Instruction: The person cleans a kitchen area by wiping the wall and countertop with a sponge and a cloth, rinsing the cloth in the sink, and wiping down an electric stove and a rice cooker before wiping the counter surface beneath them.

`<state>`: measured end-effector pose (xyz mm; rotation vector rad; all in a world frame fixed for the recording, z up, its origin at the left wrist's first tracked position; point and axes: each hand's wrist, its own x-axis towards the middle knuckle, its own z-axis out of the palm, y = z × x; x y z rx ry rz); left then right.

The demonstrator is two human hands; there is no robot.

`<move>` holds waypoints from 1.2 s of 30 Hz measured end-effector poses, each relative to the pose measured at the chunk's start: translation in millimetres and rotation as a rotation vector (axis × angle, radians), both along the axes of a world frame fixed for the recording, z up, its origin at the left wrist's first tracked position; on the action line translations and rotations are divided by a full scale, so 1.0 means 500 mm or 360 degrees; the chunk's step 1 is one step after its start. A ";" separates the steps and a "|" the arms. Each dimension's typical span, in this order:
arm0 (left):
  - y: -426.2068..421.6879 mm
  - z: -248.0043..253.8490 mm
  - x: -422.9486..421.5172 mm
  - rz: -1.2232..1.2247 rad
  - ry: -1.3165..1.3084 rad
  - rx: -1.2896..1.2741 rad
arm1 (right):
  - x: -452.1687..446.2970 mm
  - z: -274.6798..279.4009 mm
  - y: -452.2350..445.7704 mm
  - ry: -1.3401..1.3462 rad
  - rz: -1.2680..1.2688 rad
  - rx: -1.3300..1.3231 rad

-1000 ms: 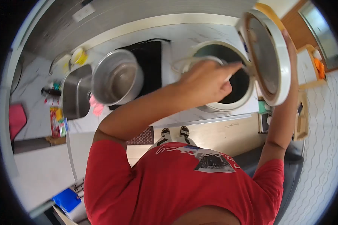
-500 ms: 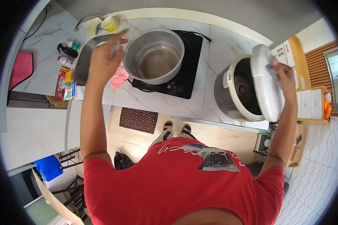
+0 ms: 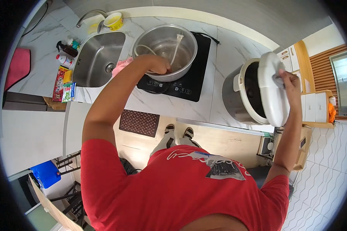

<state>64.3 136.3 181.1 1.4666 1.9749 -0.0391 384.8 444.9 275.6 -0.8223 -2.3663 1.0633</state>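
My left hand (image 3: 158,64) is over the near rim of the metal pot (image 3: 193,57), closed on a white power cord (image 3: 176,53). The cord's plug end sticks up inside the pot, and another stretch of it loops to the left. My fingertips are partly hidden. The pot sits on a black induction cooktop (image 3: 202,57). At the right, my right hand (image 3: 291,80) grips the white lid (image 3: 273,90) of a large rice cooker (image 3: 234,94) by its grey handle. The lid is tilted up and the dark inside of the cooker shows.
Left of the pot is a steel sink (image 3: 92,57) with a faucet (image 3: 89,14) and a yellow tub (image 3: 113,22) behind it. A pink cloth (image 3: 121,66) lies between sink and cooktop. Bottles and packets, including a red packet (image 3: 60,86), stand left of the sink.
My left hand has moved from above the sink's edge right and down to the pot, and the white cord now shows in the pot. My right hand still holds the lid up.
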 end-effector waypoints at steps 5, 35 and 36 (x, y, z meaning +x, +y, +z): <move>0.043 -0.022 0.017 -0.0172 0.0387 -0.0424 | -0.023 -0.006 -0.031 -0.0283 0.0139 0.0075; 0.010 0.290 0.066 0.1196 -0.0988 0.0881 | 0.111 0.140 0.107 0.0715 -0.0561 -0.0592; 0.055 0.307 0.099 0.1162 -0.0995 0.0871 | 0.116 0.143 0.108 0.0725 -0.0553 -0.0583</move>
